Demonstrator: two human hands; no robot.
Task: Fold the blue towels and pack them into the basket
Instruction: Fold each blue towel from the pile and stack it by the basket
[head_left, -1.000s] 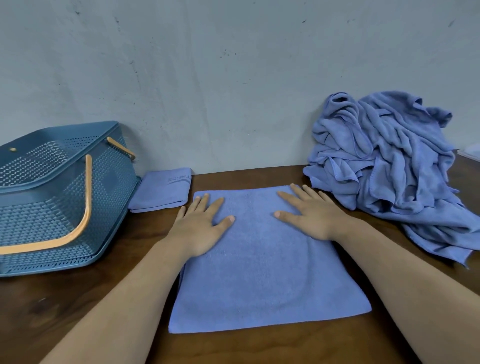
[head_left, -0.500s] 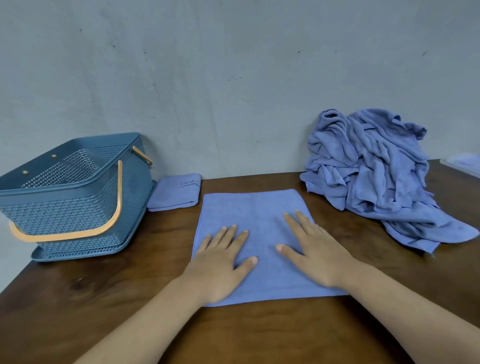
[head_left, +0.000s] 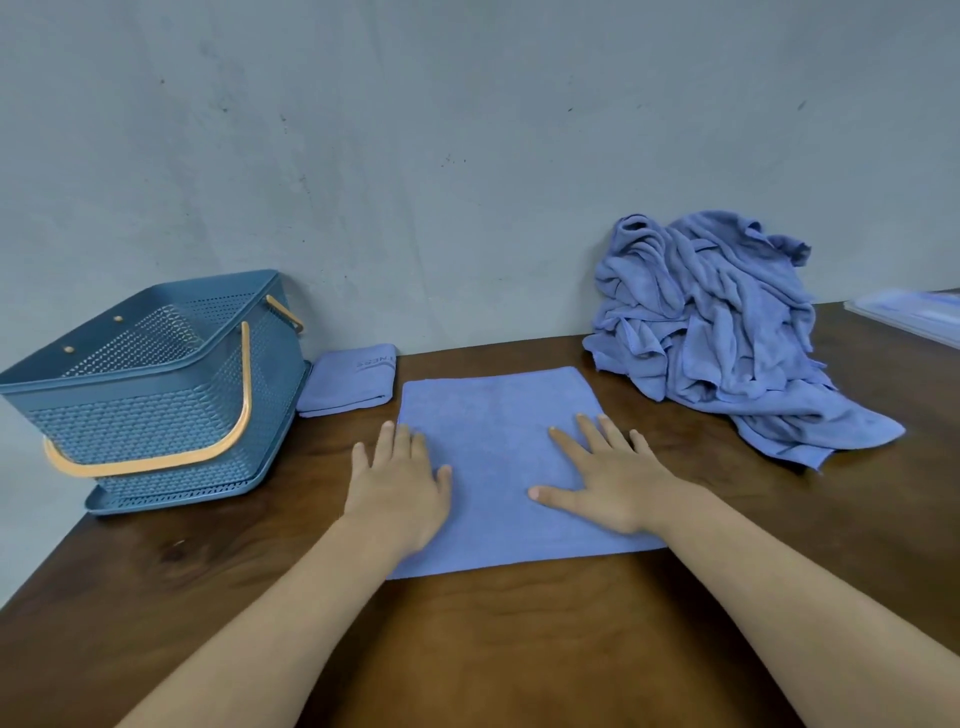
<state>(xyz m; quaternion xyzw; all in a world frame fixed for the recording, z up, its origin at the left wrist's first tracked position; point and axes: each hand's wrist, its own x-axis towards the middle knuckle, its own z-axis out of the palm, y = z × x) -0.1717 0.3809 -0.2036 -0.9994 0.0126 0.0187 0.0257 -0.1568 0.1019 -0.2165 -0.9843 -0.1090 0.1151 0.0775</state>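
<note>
Blue towel (head_left: 493, 447) flat on table (head_left: 519, 649), frame centre; soft, light, limp, likely best pinched at corners or edge. Left hand (head_left: 397, 486) on left edge, fingers straight, close together. Right hand (head_left: 605, 483) palm down, fingers spread. Basket (head_left: 150, 395) mid-left, unfolded pile (head_left: 722, 332) upper right

Dark wooden table (head_left: 519, 649), blue perforated basket (head_left: 156, 415) with orange handles at its left, small folded towel (head_left: 348, 384) just beside it, flat blue towel (head_left: 493, 441) spread mid-table, crumpled towel heap (head_left: 727, 338) at right rear, pale flat object (head_left: 914, 312) at far right edge.
</note>
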